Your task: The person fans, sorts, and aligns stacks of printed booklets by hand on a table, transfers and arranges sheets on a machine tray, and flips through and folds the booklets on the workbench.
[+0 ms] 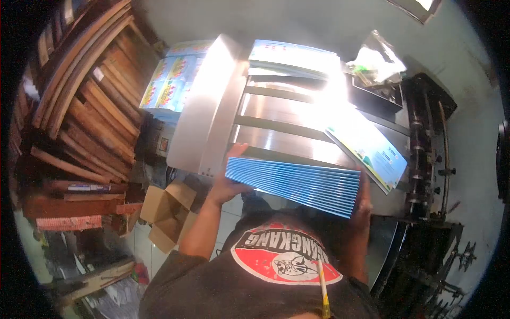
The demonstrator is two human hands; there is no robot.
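Between my hands is a stack of blue printed sheets, its layered edges facing up toward me. My left hand grips the stack's left end, with fingers behind it and the thumb in front. At the right end, my right hand is pressed against the side, its fingers partly hidden and washed out by glare. Just beyond the stack lies a slatted metal worktop. A small pile of printed cards rests slantwise on it, close to my right hand.
Another pile of printed sheets sits at the worktop's far end, beside a metal cover. Further left is a stack of printed sheets. A plastic bag, a roller mechanism, an open cardboard box and wooden boards surround it.
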